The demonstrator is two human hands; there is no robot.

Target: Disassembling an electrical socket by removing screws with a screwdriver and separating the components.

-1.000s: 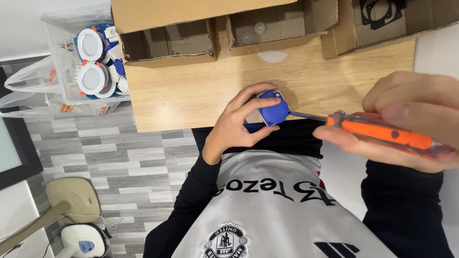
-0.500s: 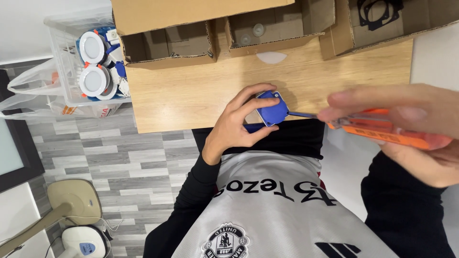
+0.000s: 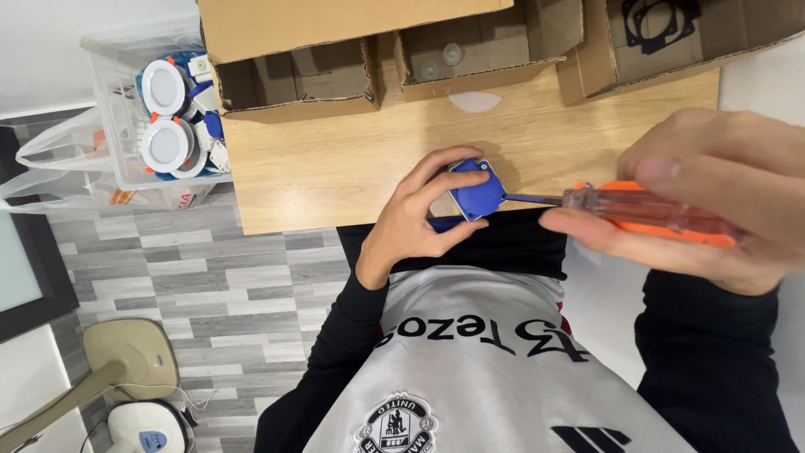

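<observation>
My left hand [image 3: 415, 220] grips a small blue plastic box-shaped part [image 3: 475, 190] at the near edge of the wooden table [image 3: 335, 168]. My right hand [image 3: 713, 197] holds an orange-handled screwdriver [image 3: 646, 211] level, and its dark shaft reaches left so the tip touches the right side of the blue part. Both sleeves are black, over a grey shirt.
Open cardboard boxes [image 3: 293, 75] line the table's far side; one at the right holds black ring-shaped gaskets [image 3: 658, 21]. A clear bin [image 3: 159, 117] of round white lamp fittings stands to the left. A small white disc [image 3: 475, 101] lies on the table. A beige stool [image 3: 126, 356] stands on the floor.
My right hand has shifted on the screwdriver handle, turning it, while the tip stays at the blue part. My left hand has kept its hold.
</observation>
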